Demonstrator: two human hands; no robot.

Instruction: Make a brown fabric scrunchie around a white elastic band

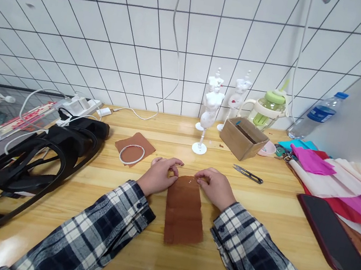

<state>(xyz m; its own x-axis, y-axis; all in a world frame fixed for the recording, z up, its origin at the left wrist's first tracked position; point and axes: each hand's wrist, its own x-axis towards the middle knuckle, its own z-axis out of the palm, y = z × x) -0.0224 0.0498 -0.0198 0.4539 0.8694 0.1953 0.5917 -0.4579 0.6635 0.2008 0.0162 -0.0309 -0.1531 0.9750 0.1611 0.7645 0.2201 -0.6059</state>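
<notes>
A rectangular strip of brown cloth (183, 214) lies lengthwise on the table in front of me, with faint creases across it. My left hand (161, 176) pinches its far left corner between thumb and fingers, the forefinger reaching slightly past the edge. At the far right corner, the fingertips of my right hand (216, 187) are closed on the same cloth. A few tiny white specks (190, 181) show on the cloth near its far edge; what they are is too small to tell. Both wrists rest close to the tabletop.
Left stand a white ring (131, 154) on a brown cloth square (147, 144) and a black strapped headset (56, 164). Small white mannequins (212, 108), a cardboard box (243, 139) and thread snips (248, 174) are beyond my hands. Right lie a phone (333, 236) and coloured fabrics (333, 180).
</notes>
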